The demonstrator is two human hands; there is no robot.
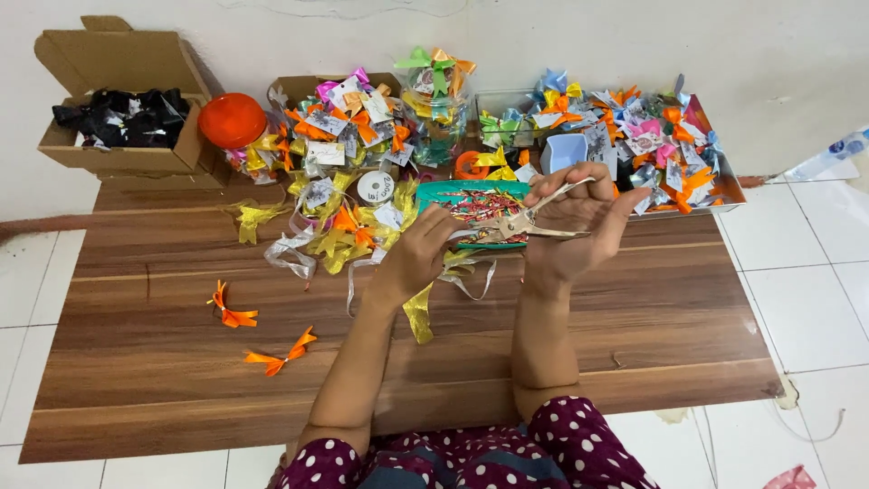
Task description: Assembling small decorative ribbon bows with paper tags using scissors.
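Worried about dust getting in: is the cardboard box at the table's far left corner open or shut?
Open. The cardboard box's flaps stand up and the black ribbon bows inside show.

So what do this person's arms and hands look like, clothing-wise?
Both hands, left and right, are bare: no gloves, and no rings, watch or bracelets that I can make out. The forearms are uncovered too. At the bottom edge shows a dark maroon garment with white polka dots.
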